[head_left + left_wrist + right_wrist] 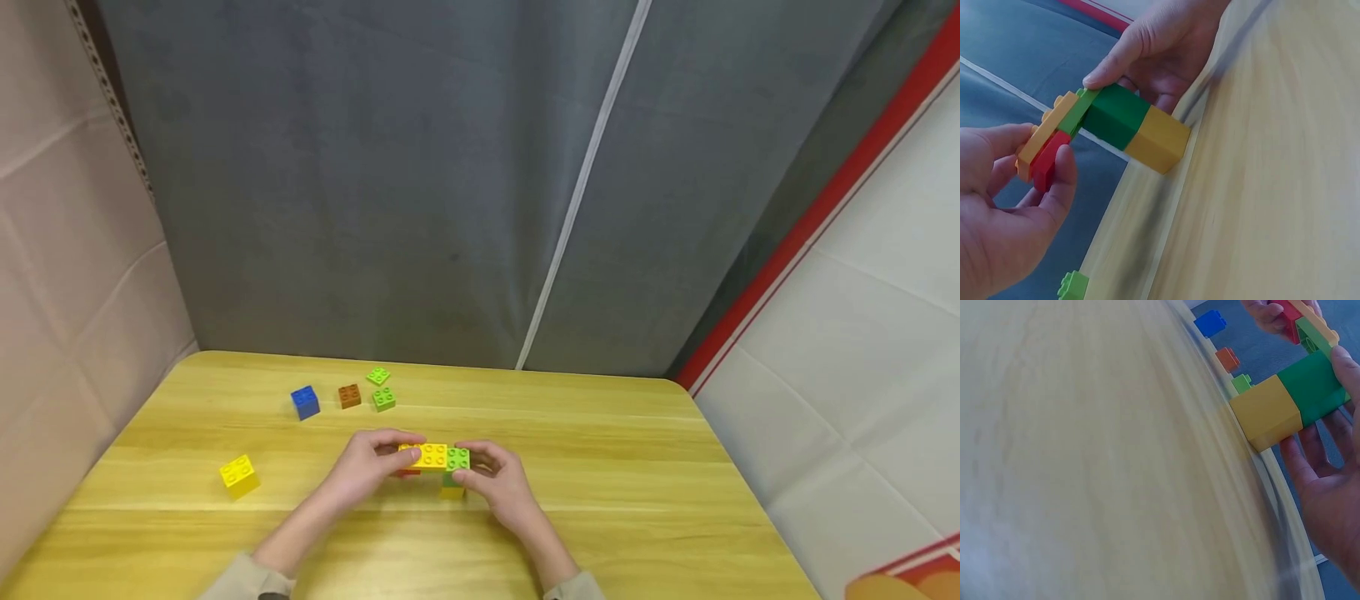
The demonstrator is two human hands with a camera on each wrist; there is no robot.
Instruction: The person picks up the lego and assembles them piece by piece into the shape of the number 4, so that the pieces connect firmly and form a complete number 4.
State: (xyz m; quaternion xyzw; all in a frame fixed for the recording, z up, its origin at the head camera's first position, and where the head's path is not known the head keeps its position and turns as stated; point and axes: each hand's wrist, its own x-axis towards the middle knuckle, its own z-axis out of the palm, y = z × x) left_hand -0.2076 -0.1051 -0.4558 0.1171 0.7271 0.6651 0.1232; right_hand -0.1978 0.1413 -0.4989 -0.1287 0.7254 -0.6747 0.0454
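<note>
Both hands hold one built-up stack of toy building bricks at the middle of the table. A yellow brick (433, 456) forms its top, with a red brick (1049, 161) under the left end. Toward the right sits a light green brick (458, 457), above a dark green block (1116, 115) and a lower yellow block (1159, 139), whose base is right at the tabletop. My left hand (367, 462) pinches the yellow and red bricks between thumb and fingers. At the other end, my right hand (506, 487) grips the green part, thumb on the near side and fingers behind.
Loose bricks lie on the wooden table (637, 483): a yellow one (239, 477) at left, and farther back a blue one (305, 402), a brown one (349, 396) and two light green ones (383, 399). A grey curtain (375, 183) hangs behind the far edge.
</note>
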